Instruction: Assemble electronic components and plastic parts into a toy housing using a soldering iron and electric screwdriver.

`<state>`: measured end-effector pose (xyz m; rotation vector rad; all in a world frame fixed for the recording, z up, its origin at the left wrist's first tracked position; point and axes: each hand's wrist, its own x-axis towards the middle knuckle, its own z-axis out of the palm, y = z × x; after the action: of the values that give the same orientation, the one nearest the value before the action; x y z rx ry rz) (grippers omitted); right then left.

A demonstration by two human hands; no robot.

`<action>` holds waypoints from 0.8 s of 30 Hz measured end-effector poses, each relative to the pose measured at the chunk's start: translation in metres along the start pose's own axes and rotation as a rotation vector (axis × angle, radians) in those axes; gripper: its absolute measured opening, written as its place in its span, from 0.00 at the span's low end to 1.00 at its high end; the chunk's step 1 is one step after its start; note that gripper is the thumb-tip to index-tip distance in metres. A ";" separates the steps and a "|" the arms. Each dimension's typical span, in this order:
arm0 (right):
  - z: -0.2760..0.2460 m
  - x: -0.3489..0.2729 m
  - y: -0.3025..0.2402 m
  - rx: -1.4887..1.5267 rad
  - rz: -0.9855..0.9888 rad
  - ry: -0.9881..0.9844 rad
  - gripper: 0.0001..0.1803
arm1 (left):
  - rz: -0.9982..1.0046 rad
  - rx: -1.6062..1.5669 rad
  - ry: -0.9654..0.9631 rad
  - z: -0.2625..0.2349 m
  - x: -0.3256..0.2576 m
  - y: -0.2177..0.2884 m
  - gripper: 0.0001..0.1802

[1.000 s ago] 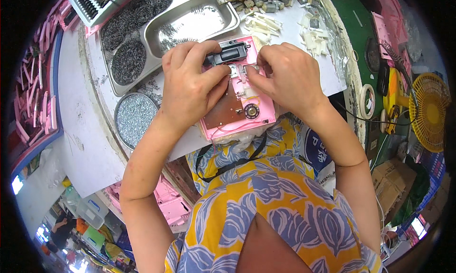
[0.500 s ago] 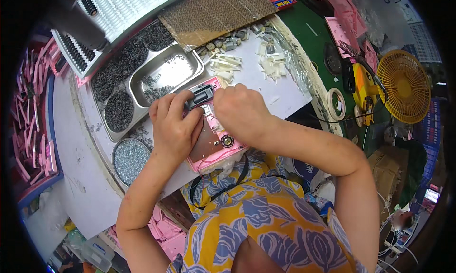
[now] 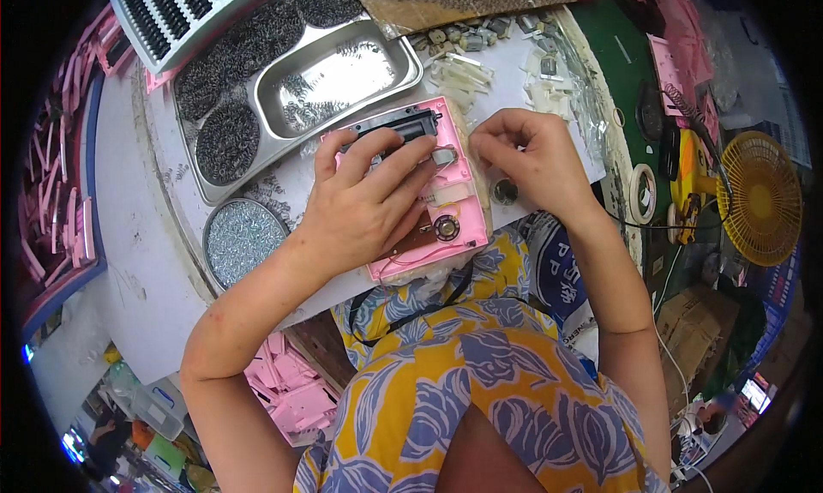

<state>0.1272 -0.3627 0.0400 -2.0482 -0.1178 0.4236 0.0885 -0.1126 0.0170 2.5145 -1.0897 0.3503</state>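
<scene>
A pink plastic housing [image 3: 453,225] lies on the white table, with a brown circuit board, a small round speaker [image 3: 445,228] and a black part [image 3: 396,125] at its far end. My left hand [image 3: 360,206] lies flat over the housing, fingers spread toward the black part and a small grey piece [image 3: 443,157]. My right hand [image 3: 525,157] hovers at the housing's right edge, fingers curled together near that grey piece. A small round metal part [image 3: 504,191] rests on the table just under my right hand.
A steel tray [image 3: 343,73] with small springs sits behind the housing, beside piles of dark springs [image 3: 227,141]. A round dish of silvery bits [image 3: 243,238] is at the left. White plastic pieces [image 3: 470,71], a tape roll [image 3: 641,193] and a yellow fan [image 3: 761,197] lie to the right.
My right hand has come off the housing and moved to its right edge. My left hand has spread flatter over the housing. The view has shifted slightly.
</scene>
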 end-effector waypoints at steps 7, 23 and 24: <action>0.022 0.005 0.006 -0.064 -0.040 -0.007 0.11 | 0.091 0.001 -0.144 -0.011 0.000 -0.013 0.28; -0.327 0.176 0.124 -1.498 0.413 0.437 0.19 | 0.200 0.152 -0.270 -0.017 -0.008 -0.029 0.35; -0.372 0.174 0.174 -1.582 0.358 0.410 0.17 | 0.215 0.128 -0.268 -0.012 -0.006 -0.033 0.36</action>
<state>0.4022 -0.7131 0.0097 -3.6962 0.2688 0.0329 0.1077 -0.0834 0.0174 2.6165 -1.4916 0.1458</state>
